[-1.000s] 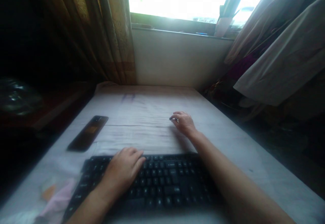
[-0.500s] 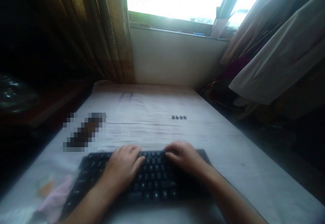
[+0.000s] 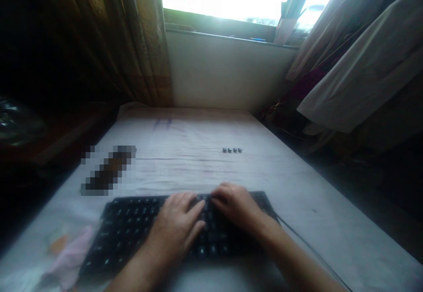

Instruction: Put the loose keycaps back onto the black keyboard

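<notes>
While both hands (image 3: 180, 228) touch the keyboard (image 3: 132, 215), small pieces (image 3: 230, 150) lie beyond

Room fwd of kbd (image 3: 213, 239) til metallic pcs (image 3: 230, 150).

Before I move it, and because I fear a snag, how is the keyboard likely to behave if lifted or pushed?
The keyboard looks like one straight-edged slab, so should probably stay stiff. Lying flat on the cloth, it seems unlikely to roll or tip. Its thin cable may trail or catch.
</notes>
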`<state>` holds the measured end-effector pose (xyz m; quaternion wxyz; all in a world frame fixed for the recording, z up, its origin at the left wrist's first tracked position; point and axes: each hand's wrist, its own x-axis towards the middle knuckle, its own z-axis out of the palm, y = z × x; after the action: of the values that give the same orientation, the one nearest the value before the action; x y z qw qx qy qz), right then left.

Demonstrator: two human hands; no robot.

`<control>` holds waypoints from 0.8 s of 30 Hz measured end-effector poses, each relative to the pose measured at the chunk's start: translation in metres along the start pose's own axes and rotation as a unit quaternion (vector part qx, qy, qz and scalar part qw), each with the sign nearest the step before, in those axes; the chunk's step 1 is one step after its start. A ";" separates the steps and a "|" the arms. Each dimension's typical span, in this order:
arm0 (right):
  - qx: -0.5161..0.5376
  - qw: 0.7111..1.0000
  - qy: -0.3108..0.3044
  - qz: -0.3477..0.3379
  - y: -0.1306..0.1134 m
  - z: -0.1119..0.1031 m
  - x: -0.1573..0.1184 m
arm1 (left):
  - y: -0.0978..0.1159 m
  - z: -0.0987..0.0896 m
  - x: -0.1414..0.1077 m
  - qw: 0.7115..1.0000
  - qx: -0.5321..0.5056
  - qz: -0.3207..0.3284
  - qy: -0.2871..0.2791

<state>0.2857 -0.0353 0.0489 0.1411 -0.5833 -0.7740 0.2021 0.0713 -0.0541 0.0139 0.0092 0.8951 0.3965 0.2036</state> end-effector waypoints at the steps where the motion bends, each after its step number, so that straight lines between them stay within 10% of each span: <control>1: -0.003 1.000 0.001 0.001 0.001 0.001 0.000 | 0.000 0.000 0.000 1.000 -0.001 0.000 -0.005; 24: 0.074 0.995 0.031 0.057 0.009 0.001 0.008 | 0.008 -0.002 0.015 0.999 -0.007 -0.015 -0.042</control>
<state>0.2908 -0.0255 0.0430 0.1963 -0.6205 -0.7174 0.2486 0.0858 -0.0492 0.0222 0.0350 0.8969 0.4075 0.1681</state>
